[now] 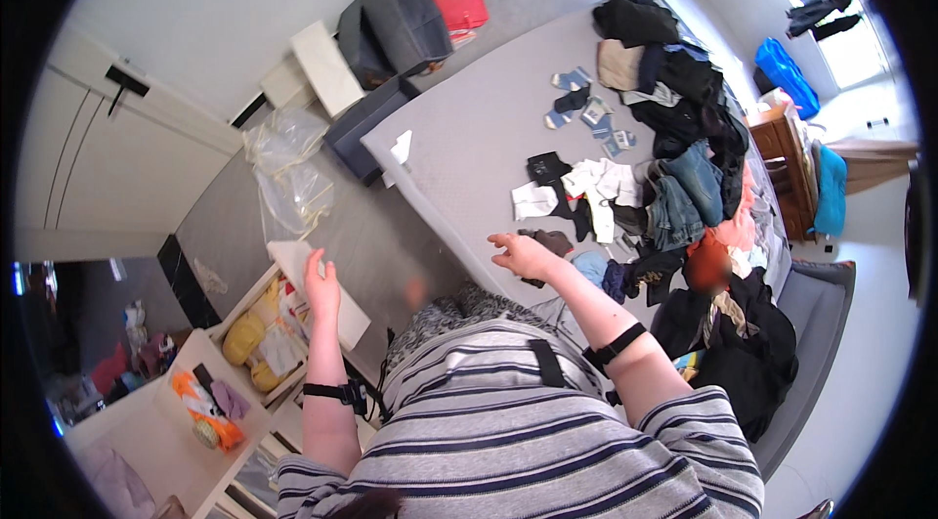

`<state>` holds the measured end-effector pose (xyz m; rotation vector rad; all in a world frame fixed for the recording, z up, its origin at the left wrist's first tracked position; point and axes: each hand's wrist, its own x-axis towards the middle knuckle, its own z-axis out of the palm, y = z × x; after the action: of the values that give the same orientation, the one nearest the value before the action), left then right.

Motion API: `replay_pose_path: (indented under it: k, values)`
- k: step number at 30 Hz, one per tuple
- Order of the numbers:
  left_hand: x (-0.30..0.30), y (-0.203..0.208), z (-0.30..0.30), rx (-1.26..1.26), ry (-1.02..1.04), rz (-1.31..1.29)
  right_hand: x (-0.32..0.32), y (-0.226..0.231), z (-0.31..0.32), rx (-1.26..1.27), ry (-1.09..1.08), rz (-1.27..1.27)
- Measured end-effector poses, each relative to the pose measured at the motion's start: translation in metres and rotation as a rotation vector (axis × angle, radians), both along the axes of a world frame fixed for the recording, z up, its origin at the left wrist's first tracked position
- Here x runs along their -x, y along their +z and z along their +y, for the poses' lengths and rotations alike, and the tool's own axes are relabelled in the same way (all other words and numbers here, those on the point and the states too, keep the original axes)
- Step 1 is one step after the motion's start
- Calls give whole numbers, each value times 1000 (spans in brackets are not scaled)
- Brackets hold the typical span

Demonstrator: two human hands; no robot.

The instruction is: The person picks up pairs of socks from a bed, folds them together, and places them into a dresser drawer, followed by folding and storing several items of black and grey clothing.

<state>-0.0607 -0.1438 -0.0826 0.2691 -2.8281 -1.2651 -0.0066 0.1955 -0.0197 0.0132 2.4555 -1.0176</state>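
The left hand (320, 284) is open, fingers apart and pointing toward the far side, with nothing visible in its grasp. It appears over the white, flat front panel (350, 325) of a pulled-out drawer; whether it touches the panel, I cannot tell. Inside the drawer, just left of this hand and a little nearer, lie a rounded yellow cloth bundle (244, 338) and a folded white garment (283, 348).

The right hand (525, 255) is open too, its fingers loosely bent and pointing left, with no thing seen in it. It hovers by the near left edge of a wide bed with a pale grey cover (469, 118). A crumpled dark brown cloth item (557, 241) lies just beside it, on its far right side; contact cannot be made out.

Farther off on the bed are a folded white cloth (533, 200) and, to its right, flat white garments (611, 182). Beyond those lie small blue-and-white patterned socks (572, 79). Faded blue denim trousers (694, 187) rest well right of the right hand, among heaped dark clothes (743, 353).
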Motion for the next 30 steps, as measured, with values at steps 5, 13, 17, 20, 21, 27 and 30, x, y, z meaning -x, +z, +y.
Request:
replay_pose_path:
  k: [5,13,17,20,21,27,30]
  values:
    - [21,4,50,-303,-398,-172,-6,-24,3,-13,-103,-30]
    - [29,15,85,-454,-511,-437,-18,-56,10,81,-341,-120]
    - [24,11,99,-511,-581,-491,-30,-70,17,98,-548,-131]
    - [19,4,109,-504,-614,-570,-38,-86,22,124,-729,-143]
    - [17,-1,110,-497,-622,-576,-40,-87,22,177,-825,-176]
    - [5,-13,127,-457,-689,-657,-57,-93,30,207,-1133,-190]
    - [3,-12,133,-375,-709,-738,-56,-93,41,37,-1094,-148]
